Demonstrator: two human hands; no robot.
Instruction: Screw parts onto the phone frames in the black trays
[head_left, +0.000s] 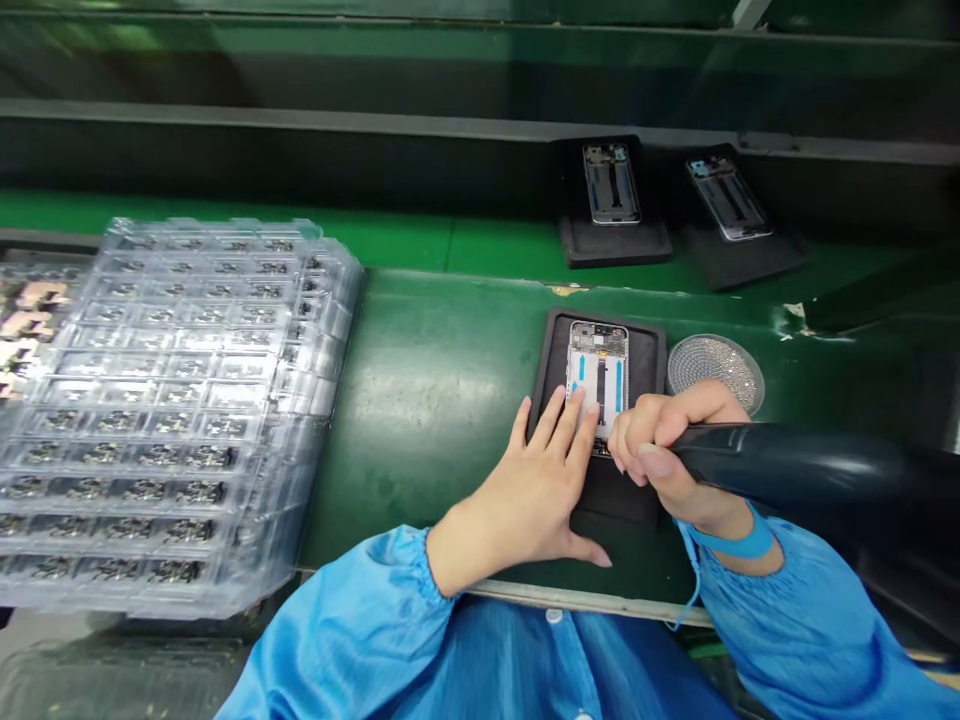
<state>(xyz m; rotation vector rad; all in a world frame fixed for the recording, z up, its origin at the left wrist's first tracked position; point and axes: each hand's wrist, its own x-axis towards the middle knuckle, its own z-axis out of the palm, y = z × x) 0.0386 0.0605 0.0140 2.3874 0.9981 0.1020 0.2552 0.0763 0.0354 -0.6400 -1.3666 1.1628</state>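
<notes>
An open phone frame (598, 375) lies in a black holder (646, 352) on the green bench. My left hand (525, 490) rests flat on the holder's near left part, fingers stretched out and touching the phone's lower edge. My right hand (667, 450) is closed around a dark electric screwdriver (787, 470), whose tip end points at the phone's lower right corner and is hidden behind my fingers. A blue wrist strap (739, 545) circles my right wrist.
A stack of clear plastic trays (172, 400) with small parts fills the left of the bench. A round dish of tiny screws (716, 370) sits right of the holder. Two more phone frames in black holders (611, 205) (731, 205) lie on the belt behind.
</notes>
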